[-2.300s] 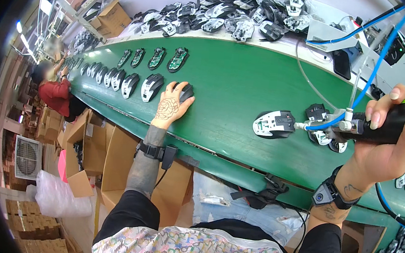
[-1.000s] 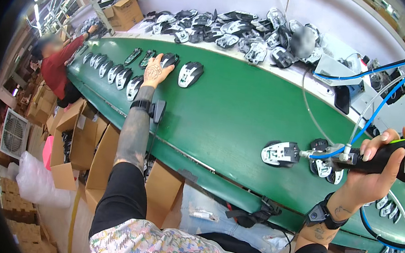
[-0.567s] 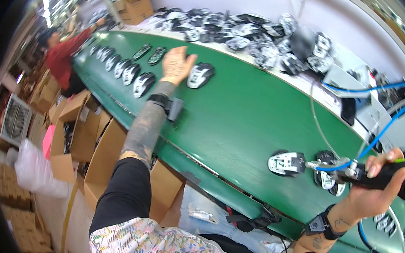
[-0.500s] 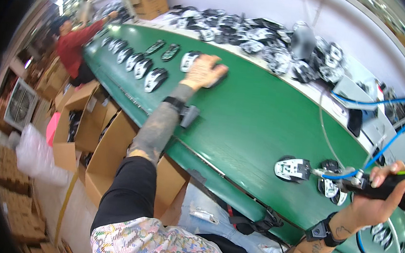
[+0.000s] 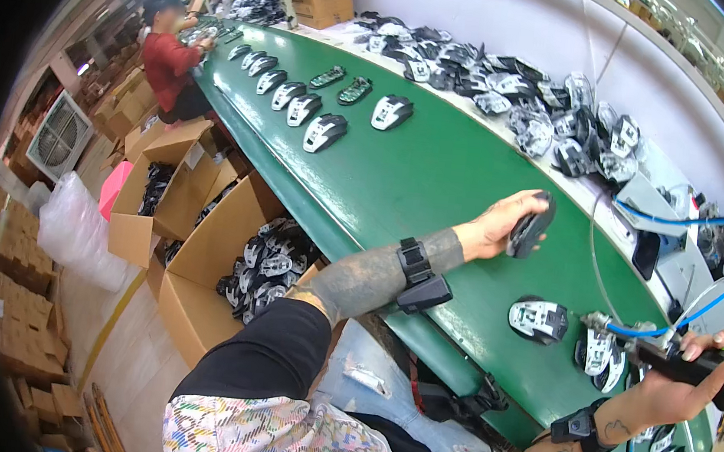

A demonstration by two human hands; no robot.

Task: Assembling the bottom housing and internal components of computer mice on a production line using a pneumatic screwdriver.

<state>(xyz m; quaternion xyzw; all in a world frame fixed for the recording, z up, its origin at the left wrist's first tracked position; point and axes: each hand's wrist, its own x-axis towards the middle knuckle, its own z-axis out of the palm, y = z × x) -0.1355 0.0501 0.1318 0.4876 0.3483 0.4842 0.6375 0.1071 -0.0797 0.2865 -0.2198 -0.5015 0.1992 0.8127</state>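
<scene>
My left hand (image 5: 494, 226) holds a dark computer mouse (image 5: 533, 223) above the green belt, its fingers wrapped round it and its dark side showing. On the right, my right hand (image 5: 679, 389) grips a black powered screwdriver (image 5: 697, 370) with a blue hose near its tip. A white-and-black mouse shell (image 5: 538, 320) lies on the belt between my hands. Beside the screwdriver's tip rests another white mouse shell (image 5: 600, 355); parts next to it are partly hidden.
Several mouse shells (image 5: 325, 134) line the green belt (image 5: 436, 176) farther left, near two circuit boards (image 5: 355, 91). Mouse parts pile up on the back ledge (image 5: 515, 84) and in a cardboard box (image 5: 189, 297). A co-worker in red (image 5: 168, 68) is at the far end.
My left hand has lifted the dark mouse off the far belt and brought it right and nearer. The right hand still holds the screwdriver; the view has shifted a little.
</scene>
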